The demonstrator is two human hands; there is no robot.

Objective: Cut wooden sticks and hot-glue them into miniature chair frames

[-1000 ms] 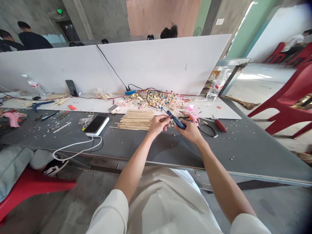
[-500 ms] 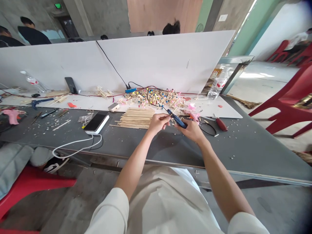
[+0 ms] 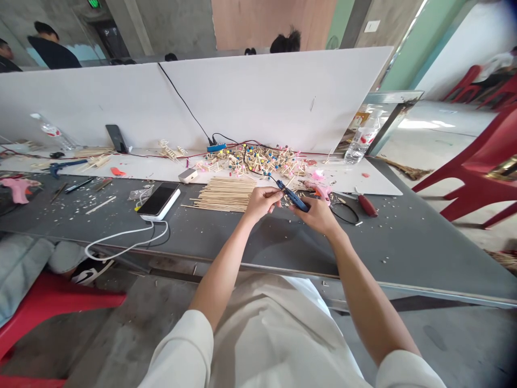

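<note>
My right hand (image 3: pixel 317 214) is closed around the dark blue handles of a pair of pliers (image 3: pixel 295 198), whose jaws point up and to the left. Close beside the jaws, my left hand (image 3: pixel 262 203) pinches a thin wooden stick, mostly hidden by the fingers. Left of that hand, a row of long wooden sticks (image 3: pixel 226 194) lies on the grey table (image 3: pixel 283 245). Behind both hands spreads a pile of short sticks with coloured balls (image 3: pixel 258 160). A pink glue gun (image 3: pixel 321 189) lies just beyond my right hand.
A phone on a white block (image 3: pixel 160 202) with a white cable lies to the left. On the right are a red-handled screwdriver (image 3: pixel 367 205) and a plastic bottle (image 3: pixel 361 140). A white board (image 3: pixel 258 97) stands along the back. Another person's leg (image 3: pixel 24 269) shows at lower left.
The view has shifted very slightly. Both hands stay in nearly the same place, with the pliers and the stick held as before.
</note>
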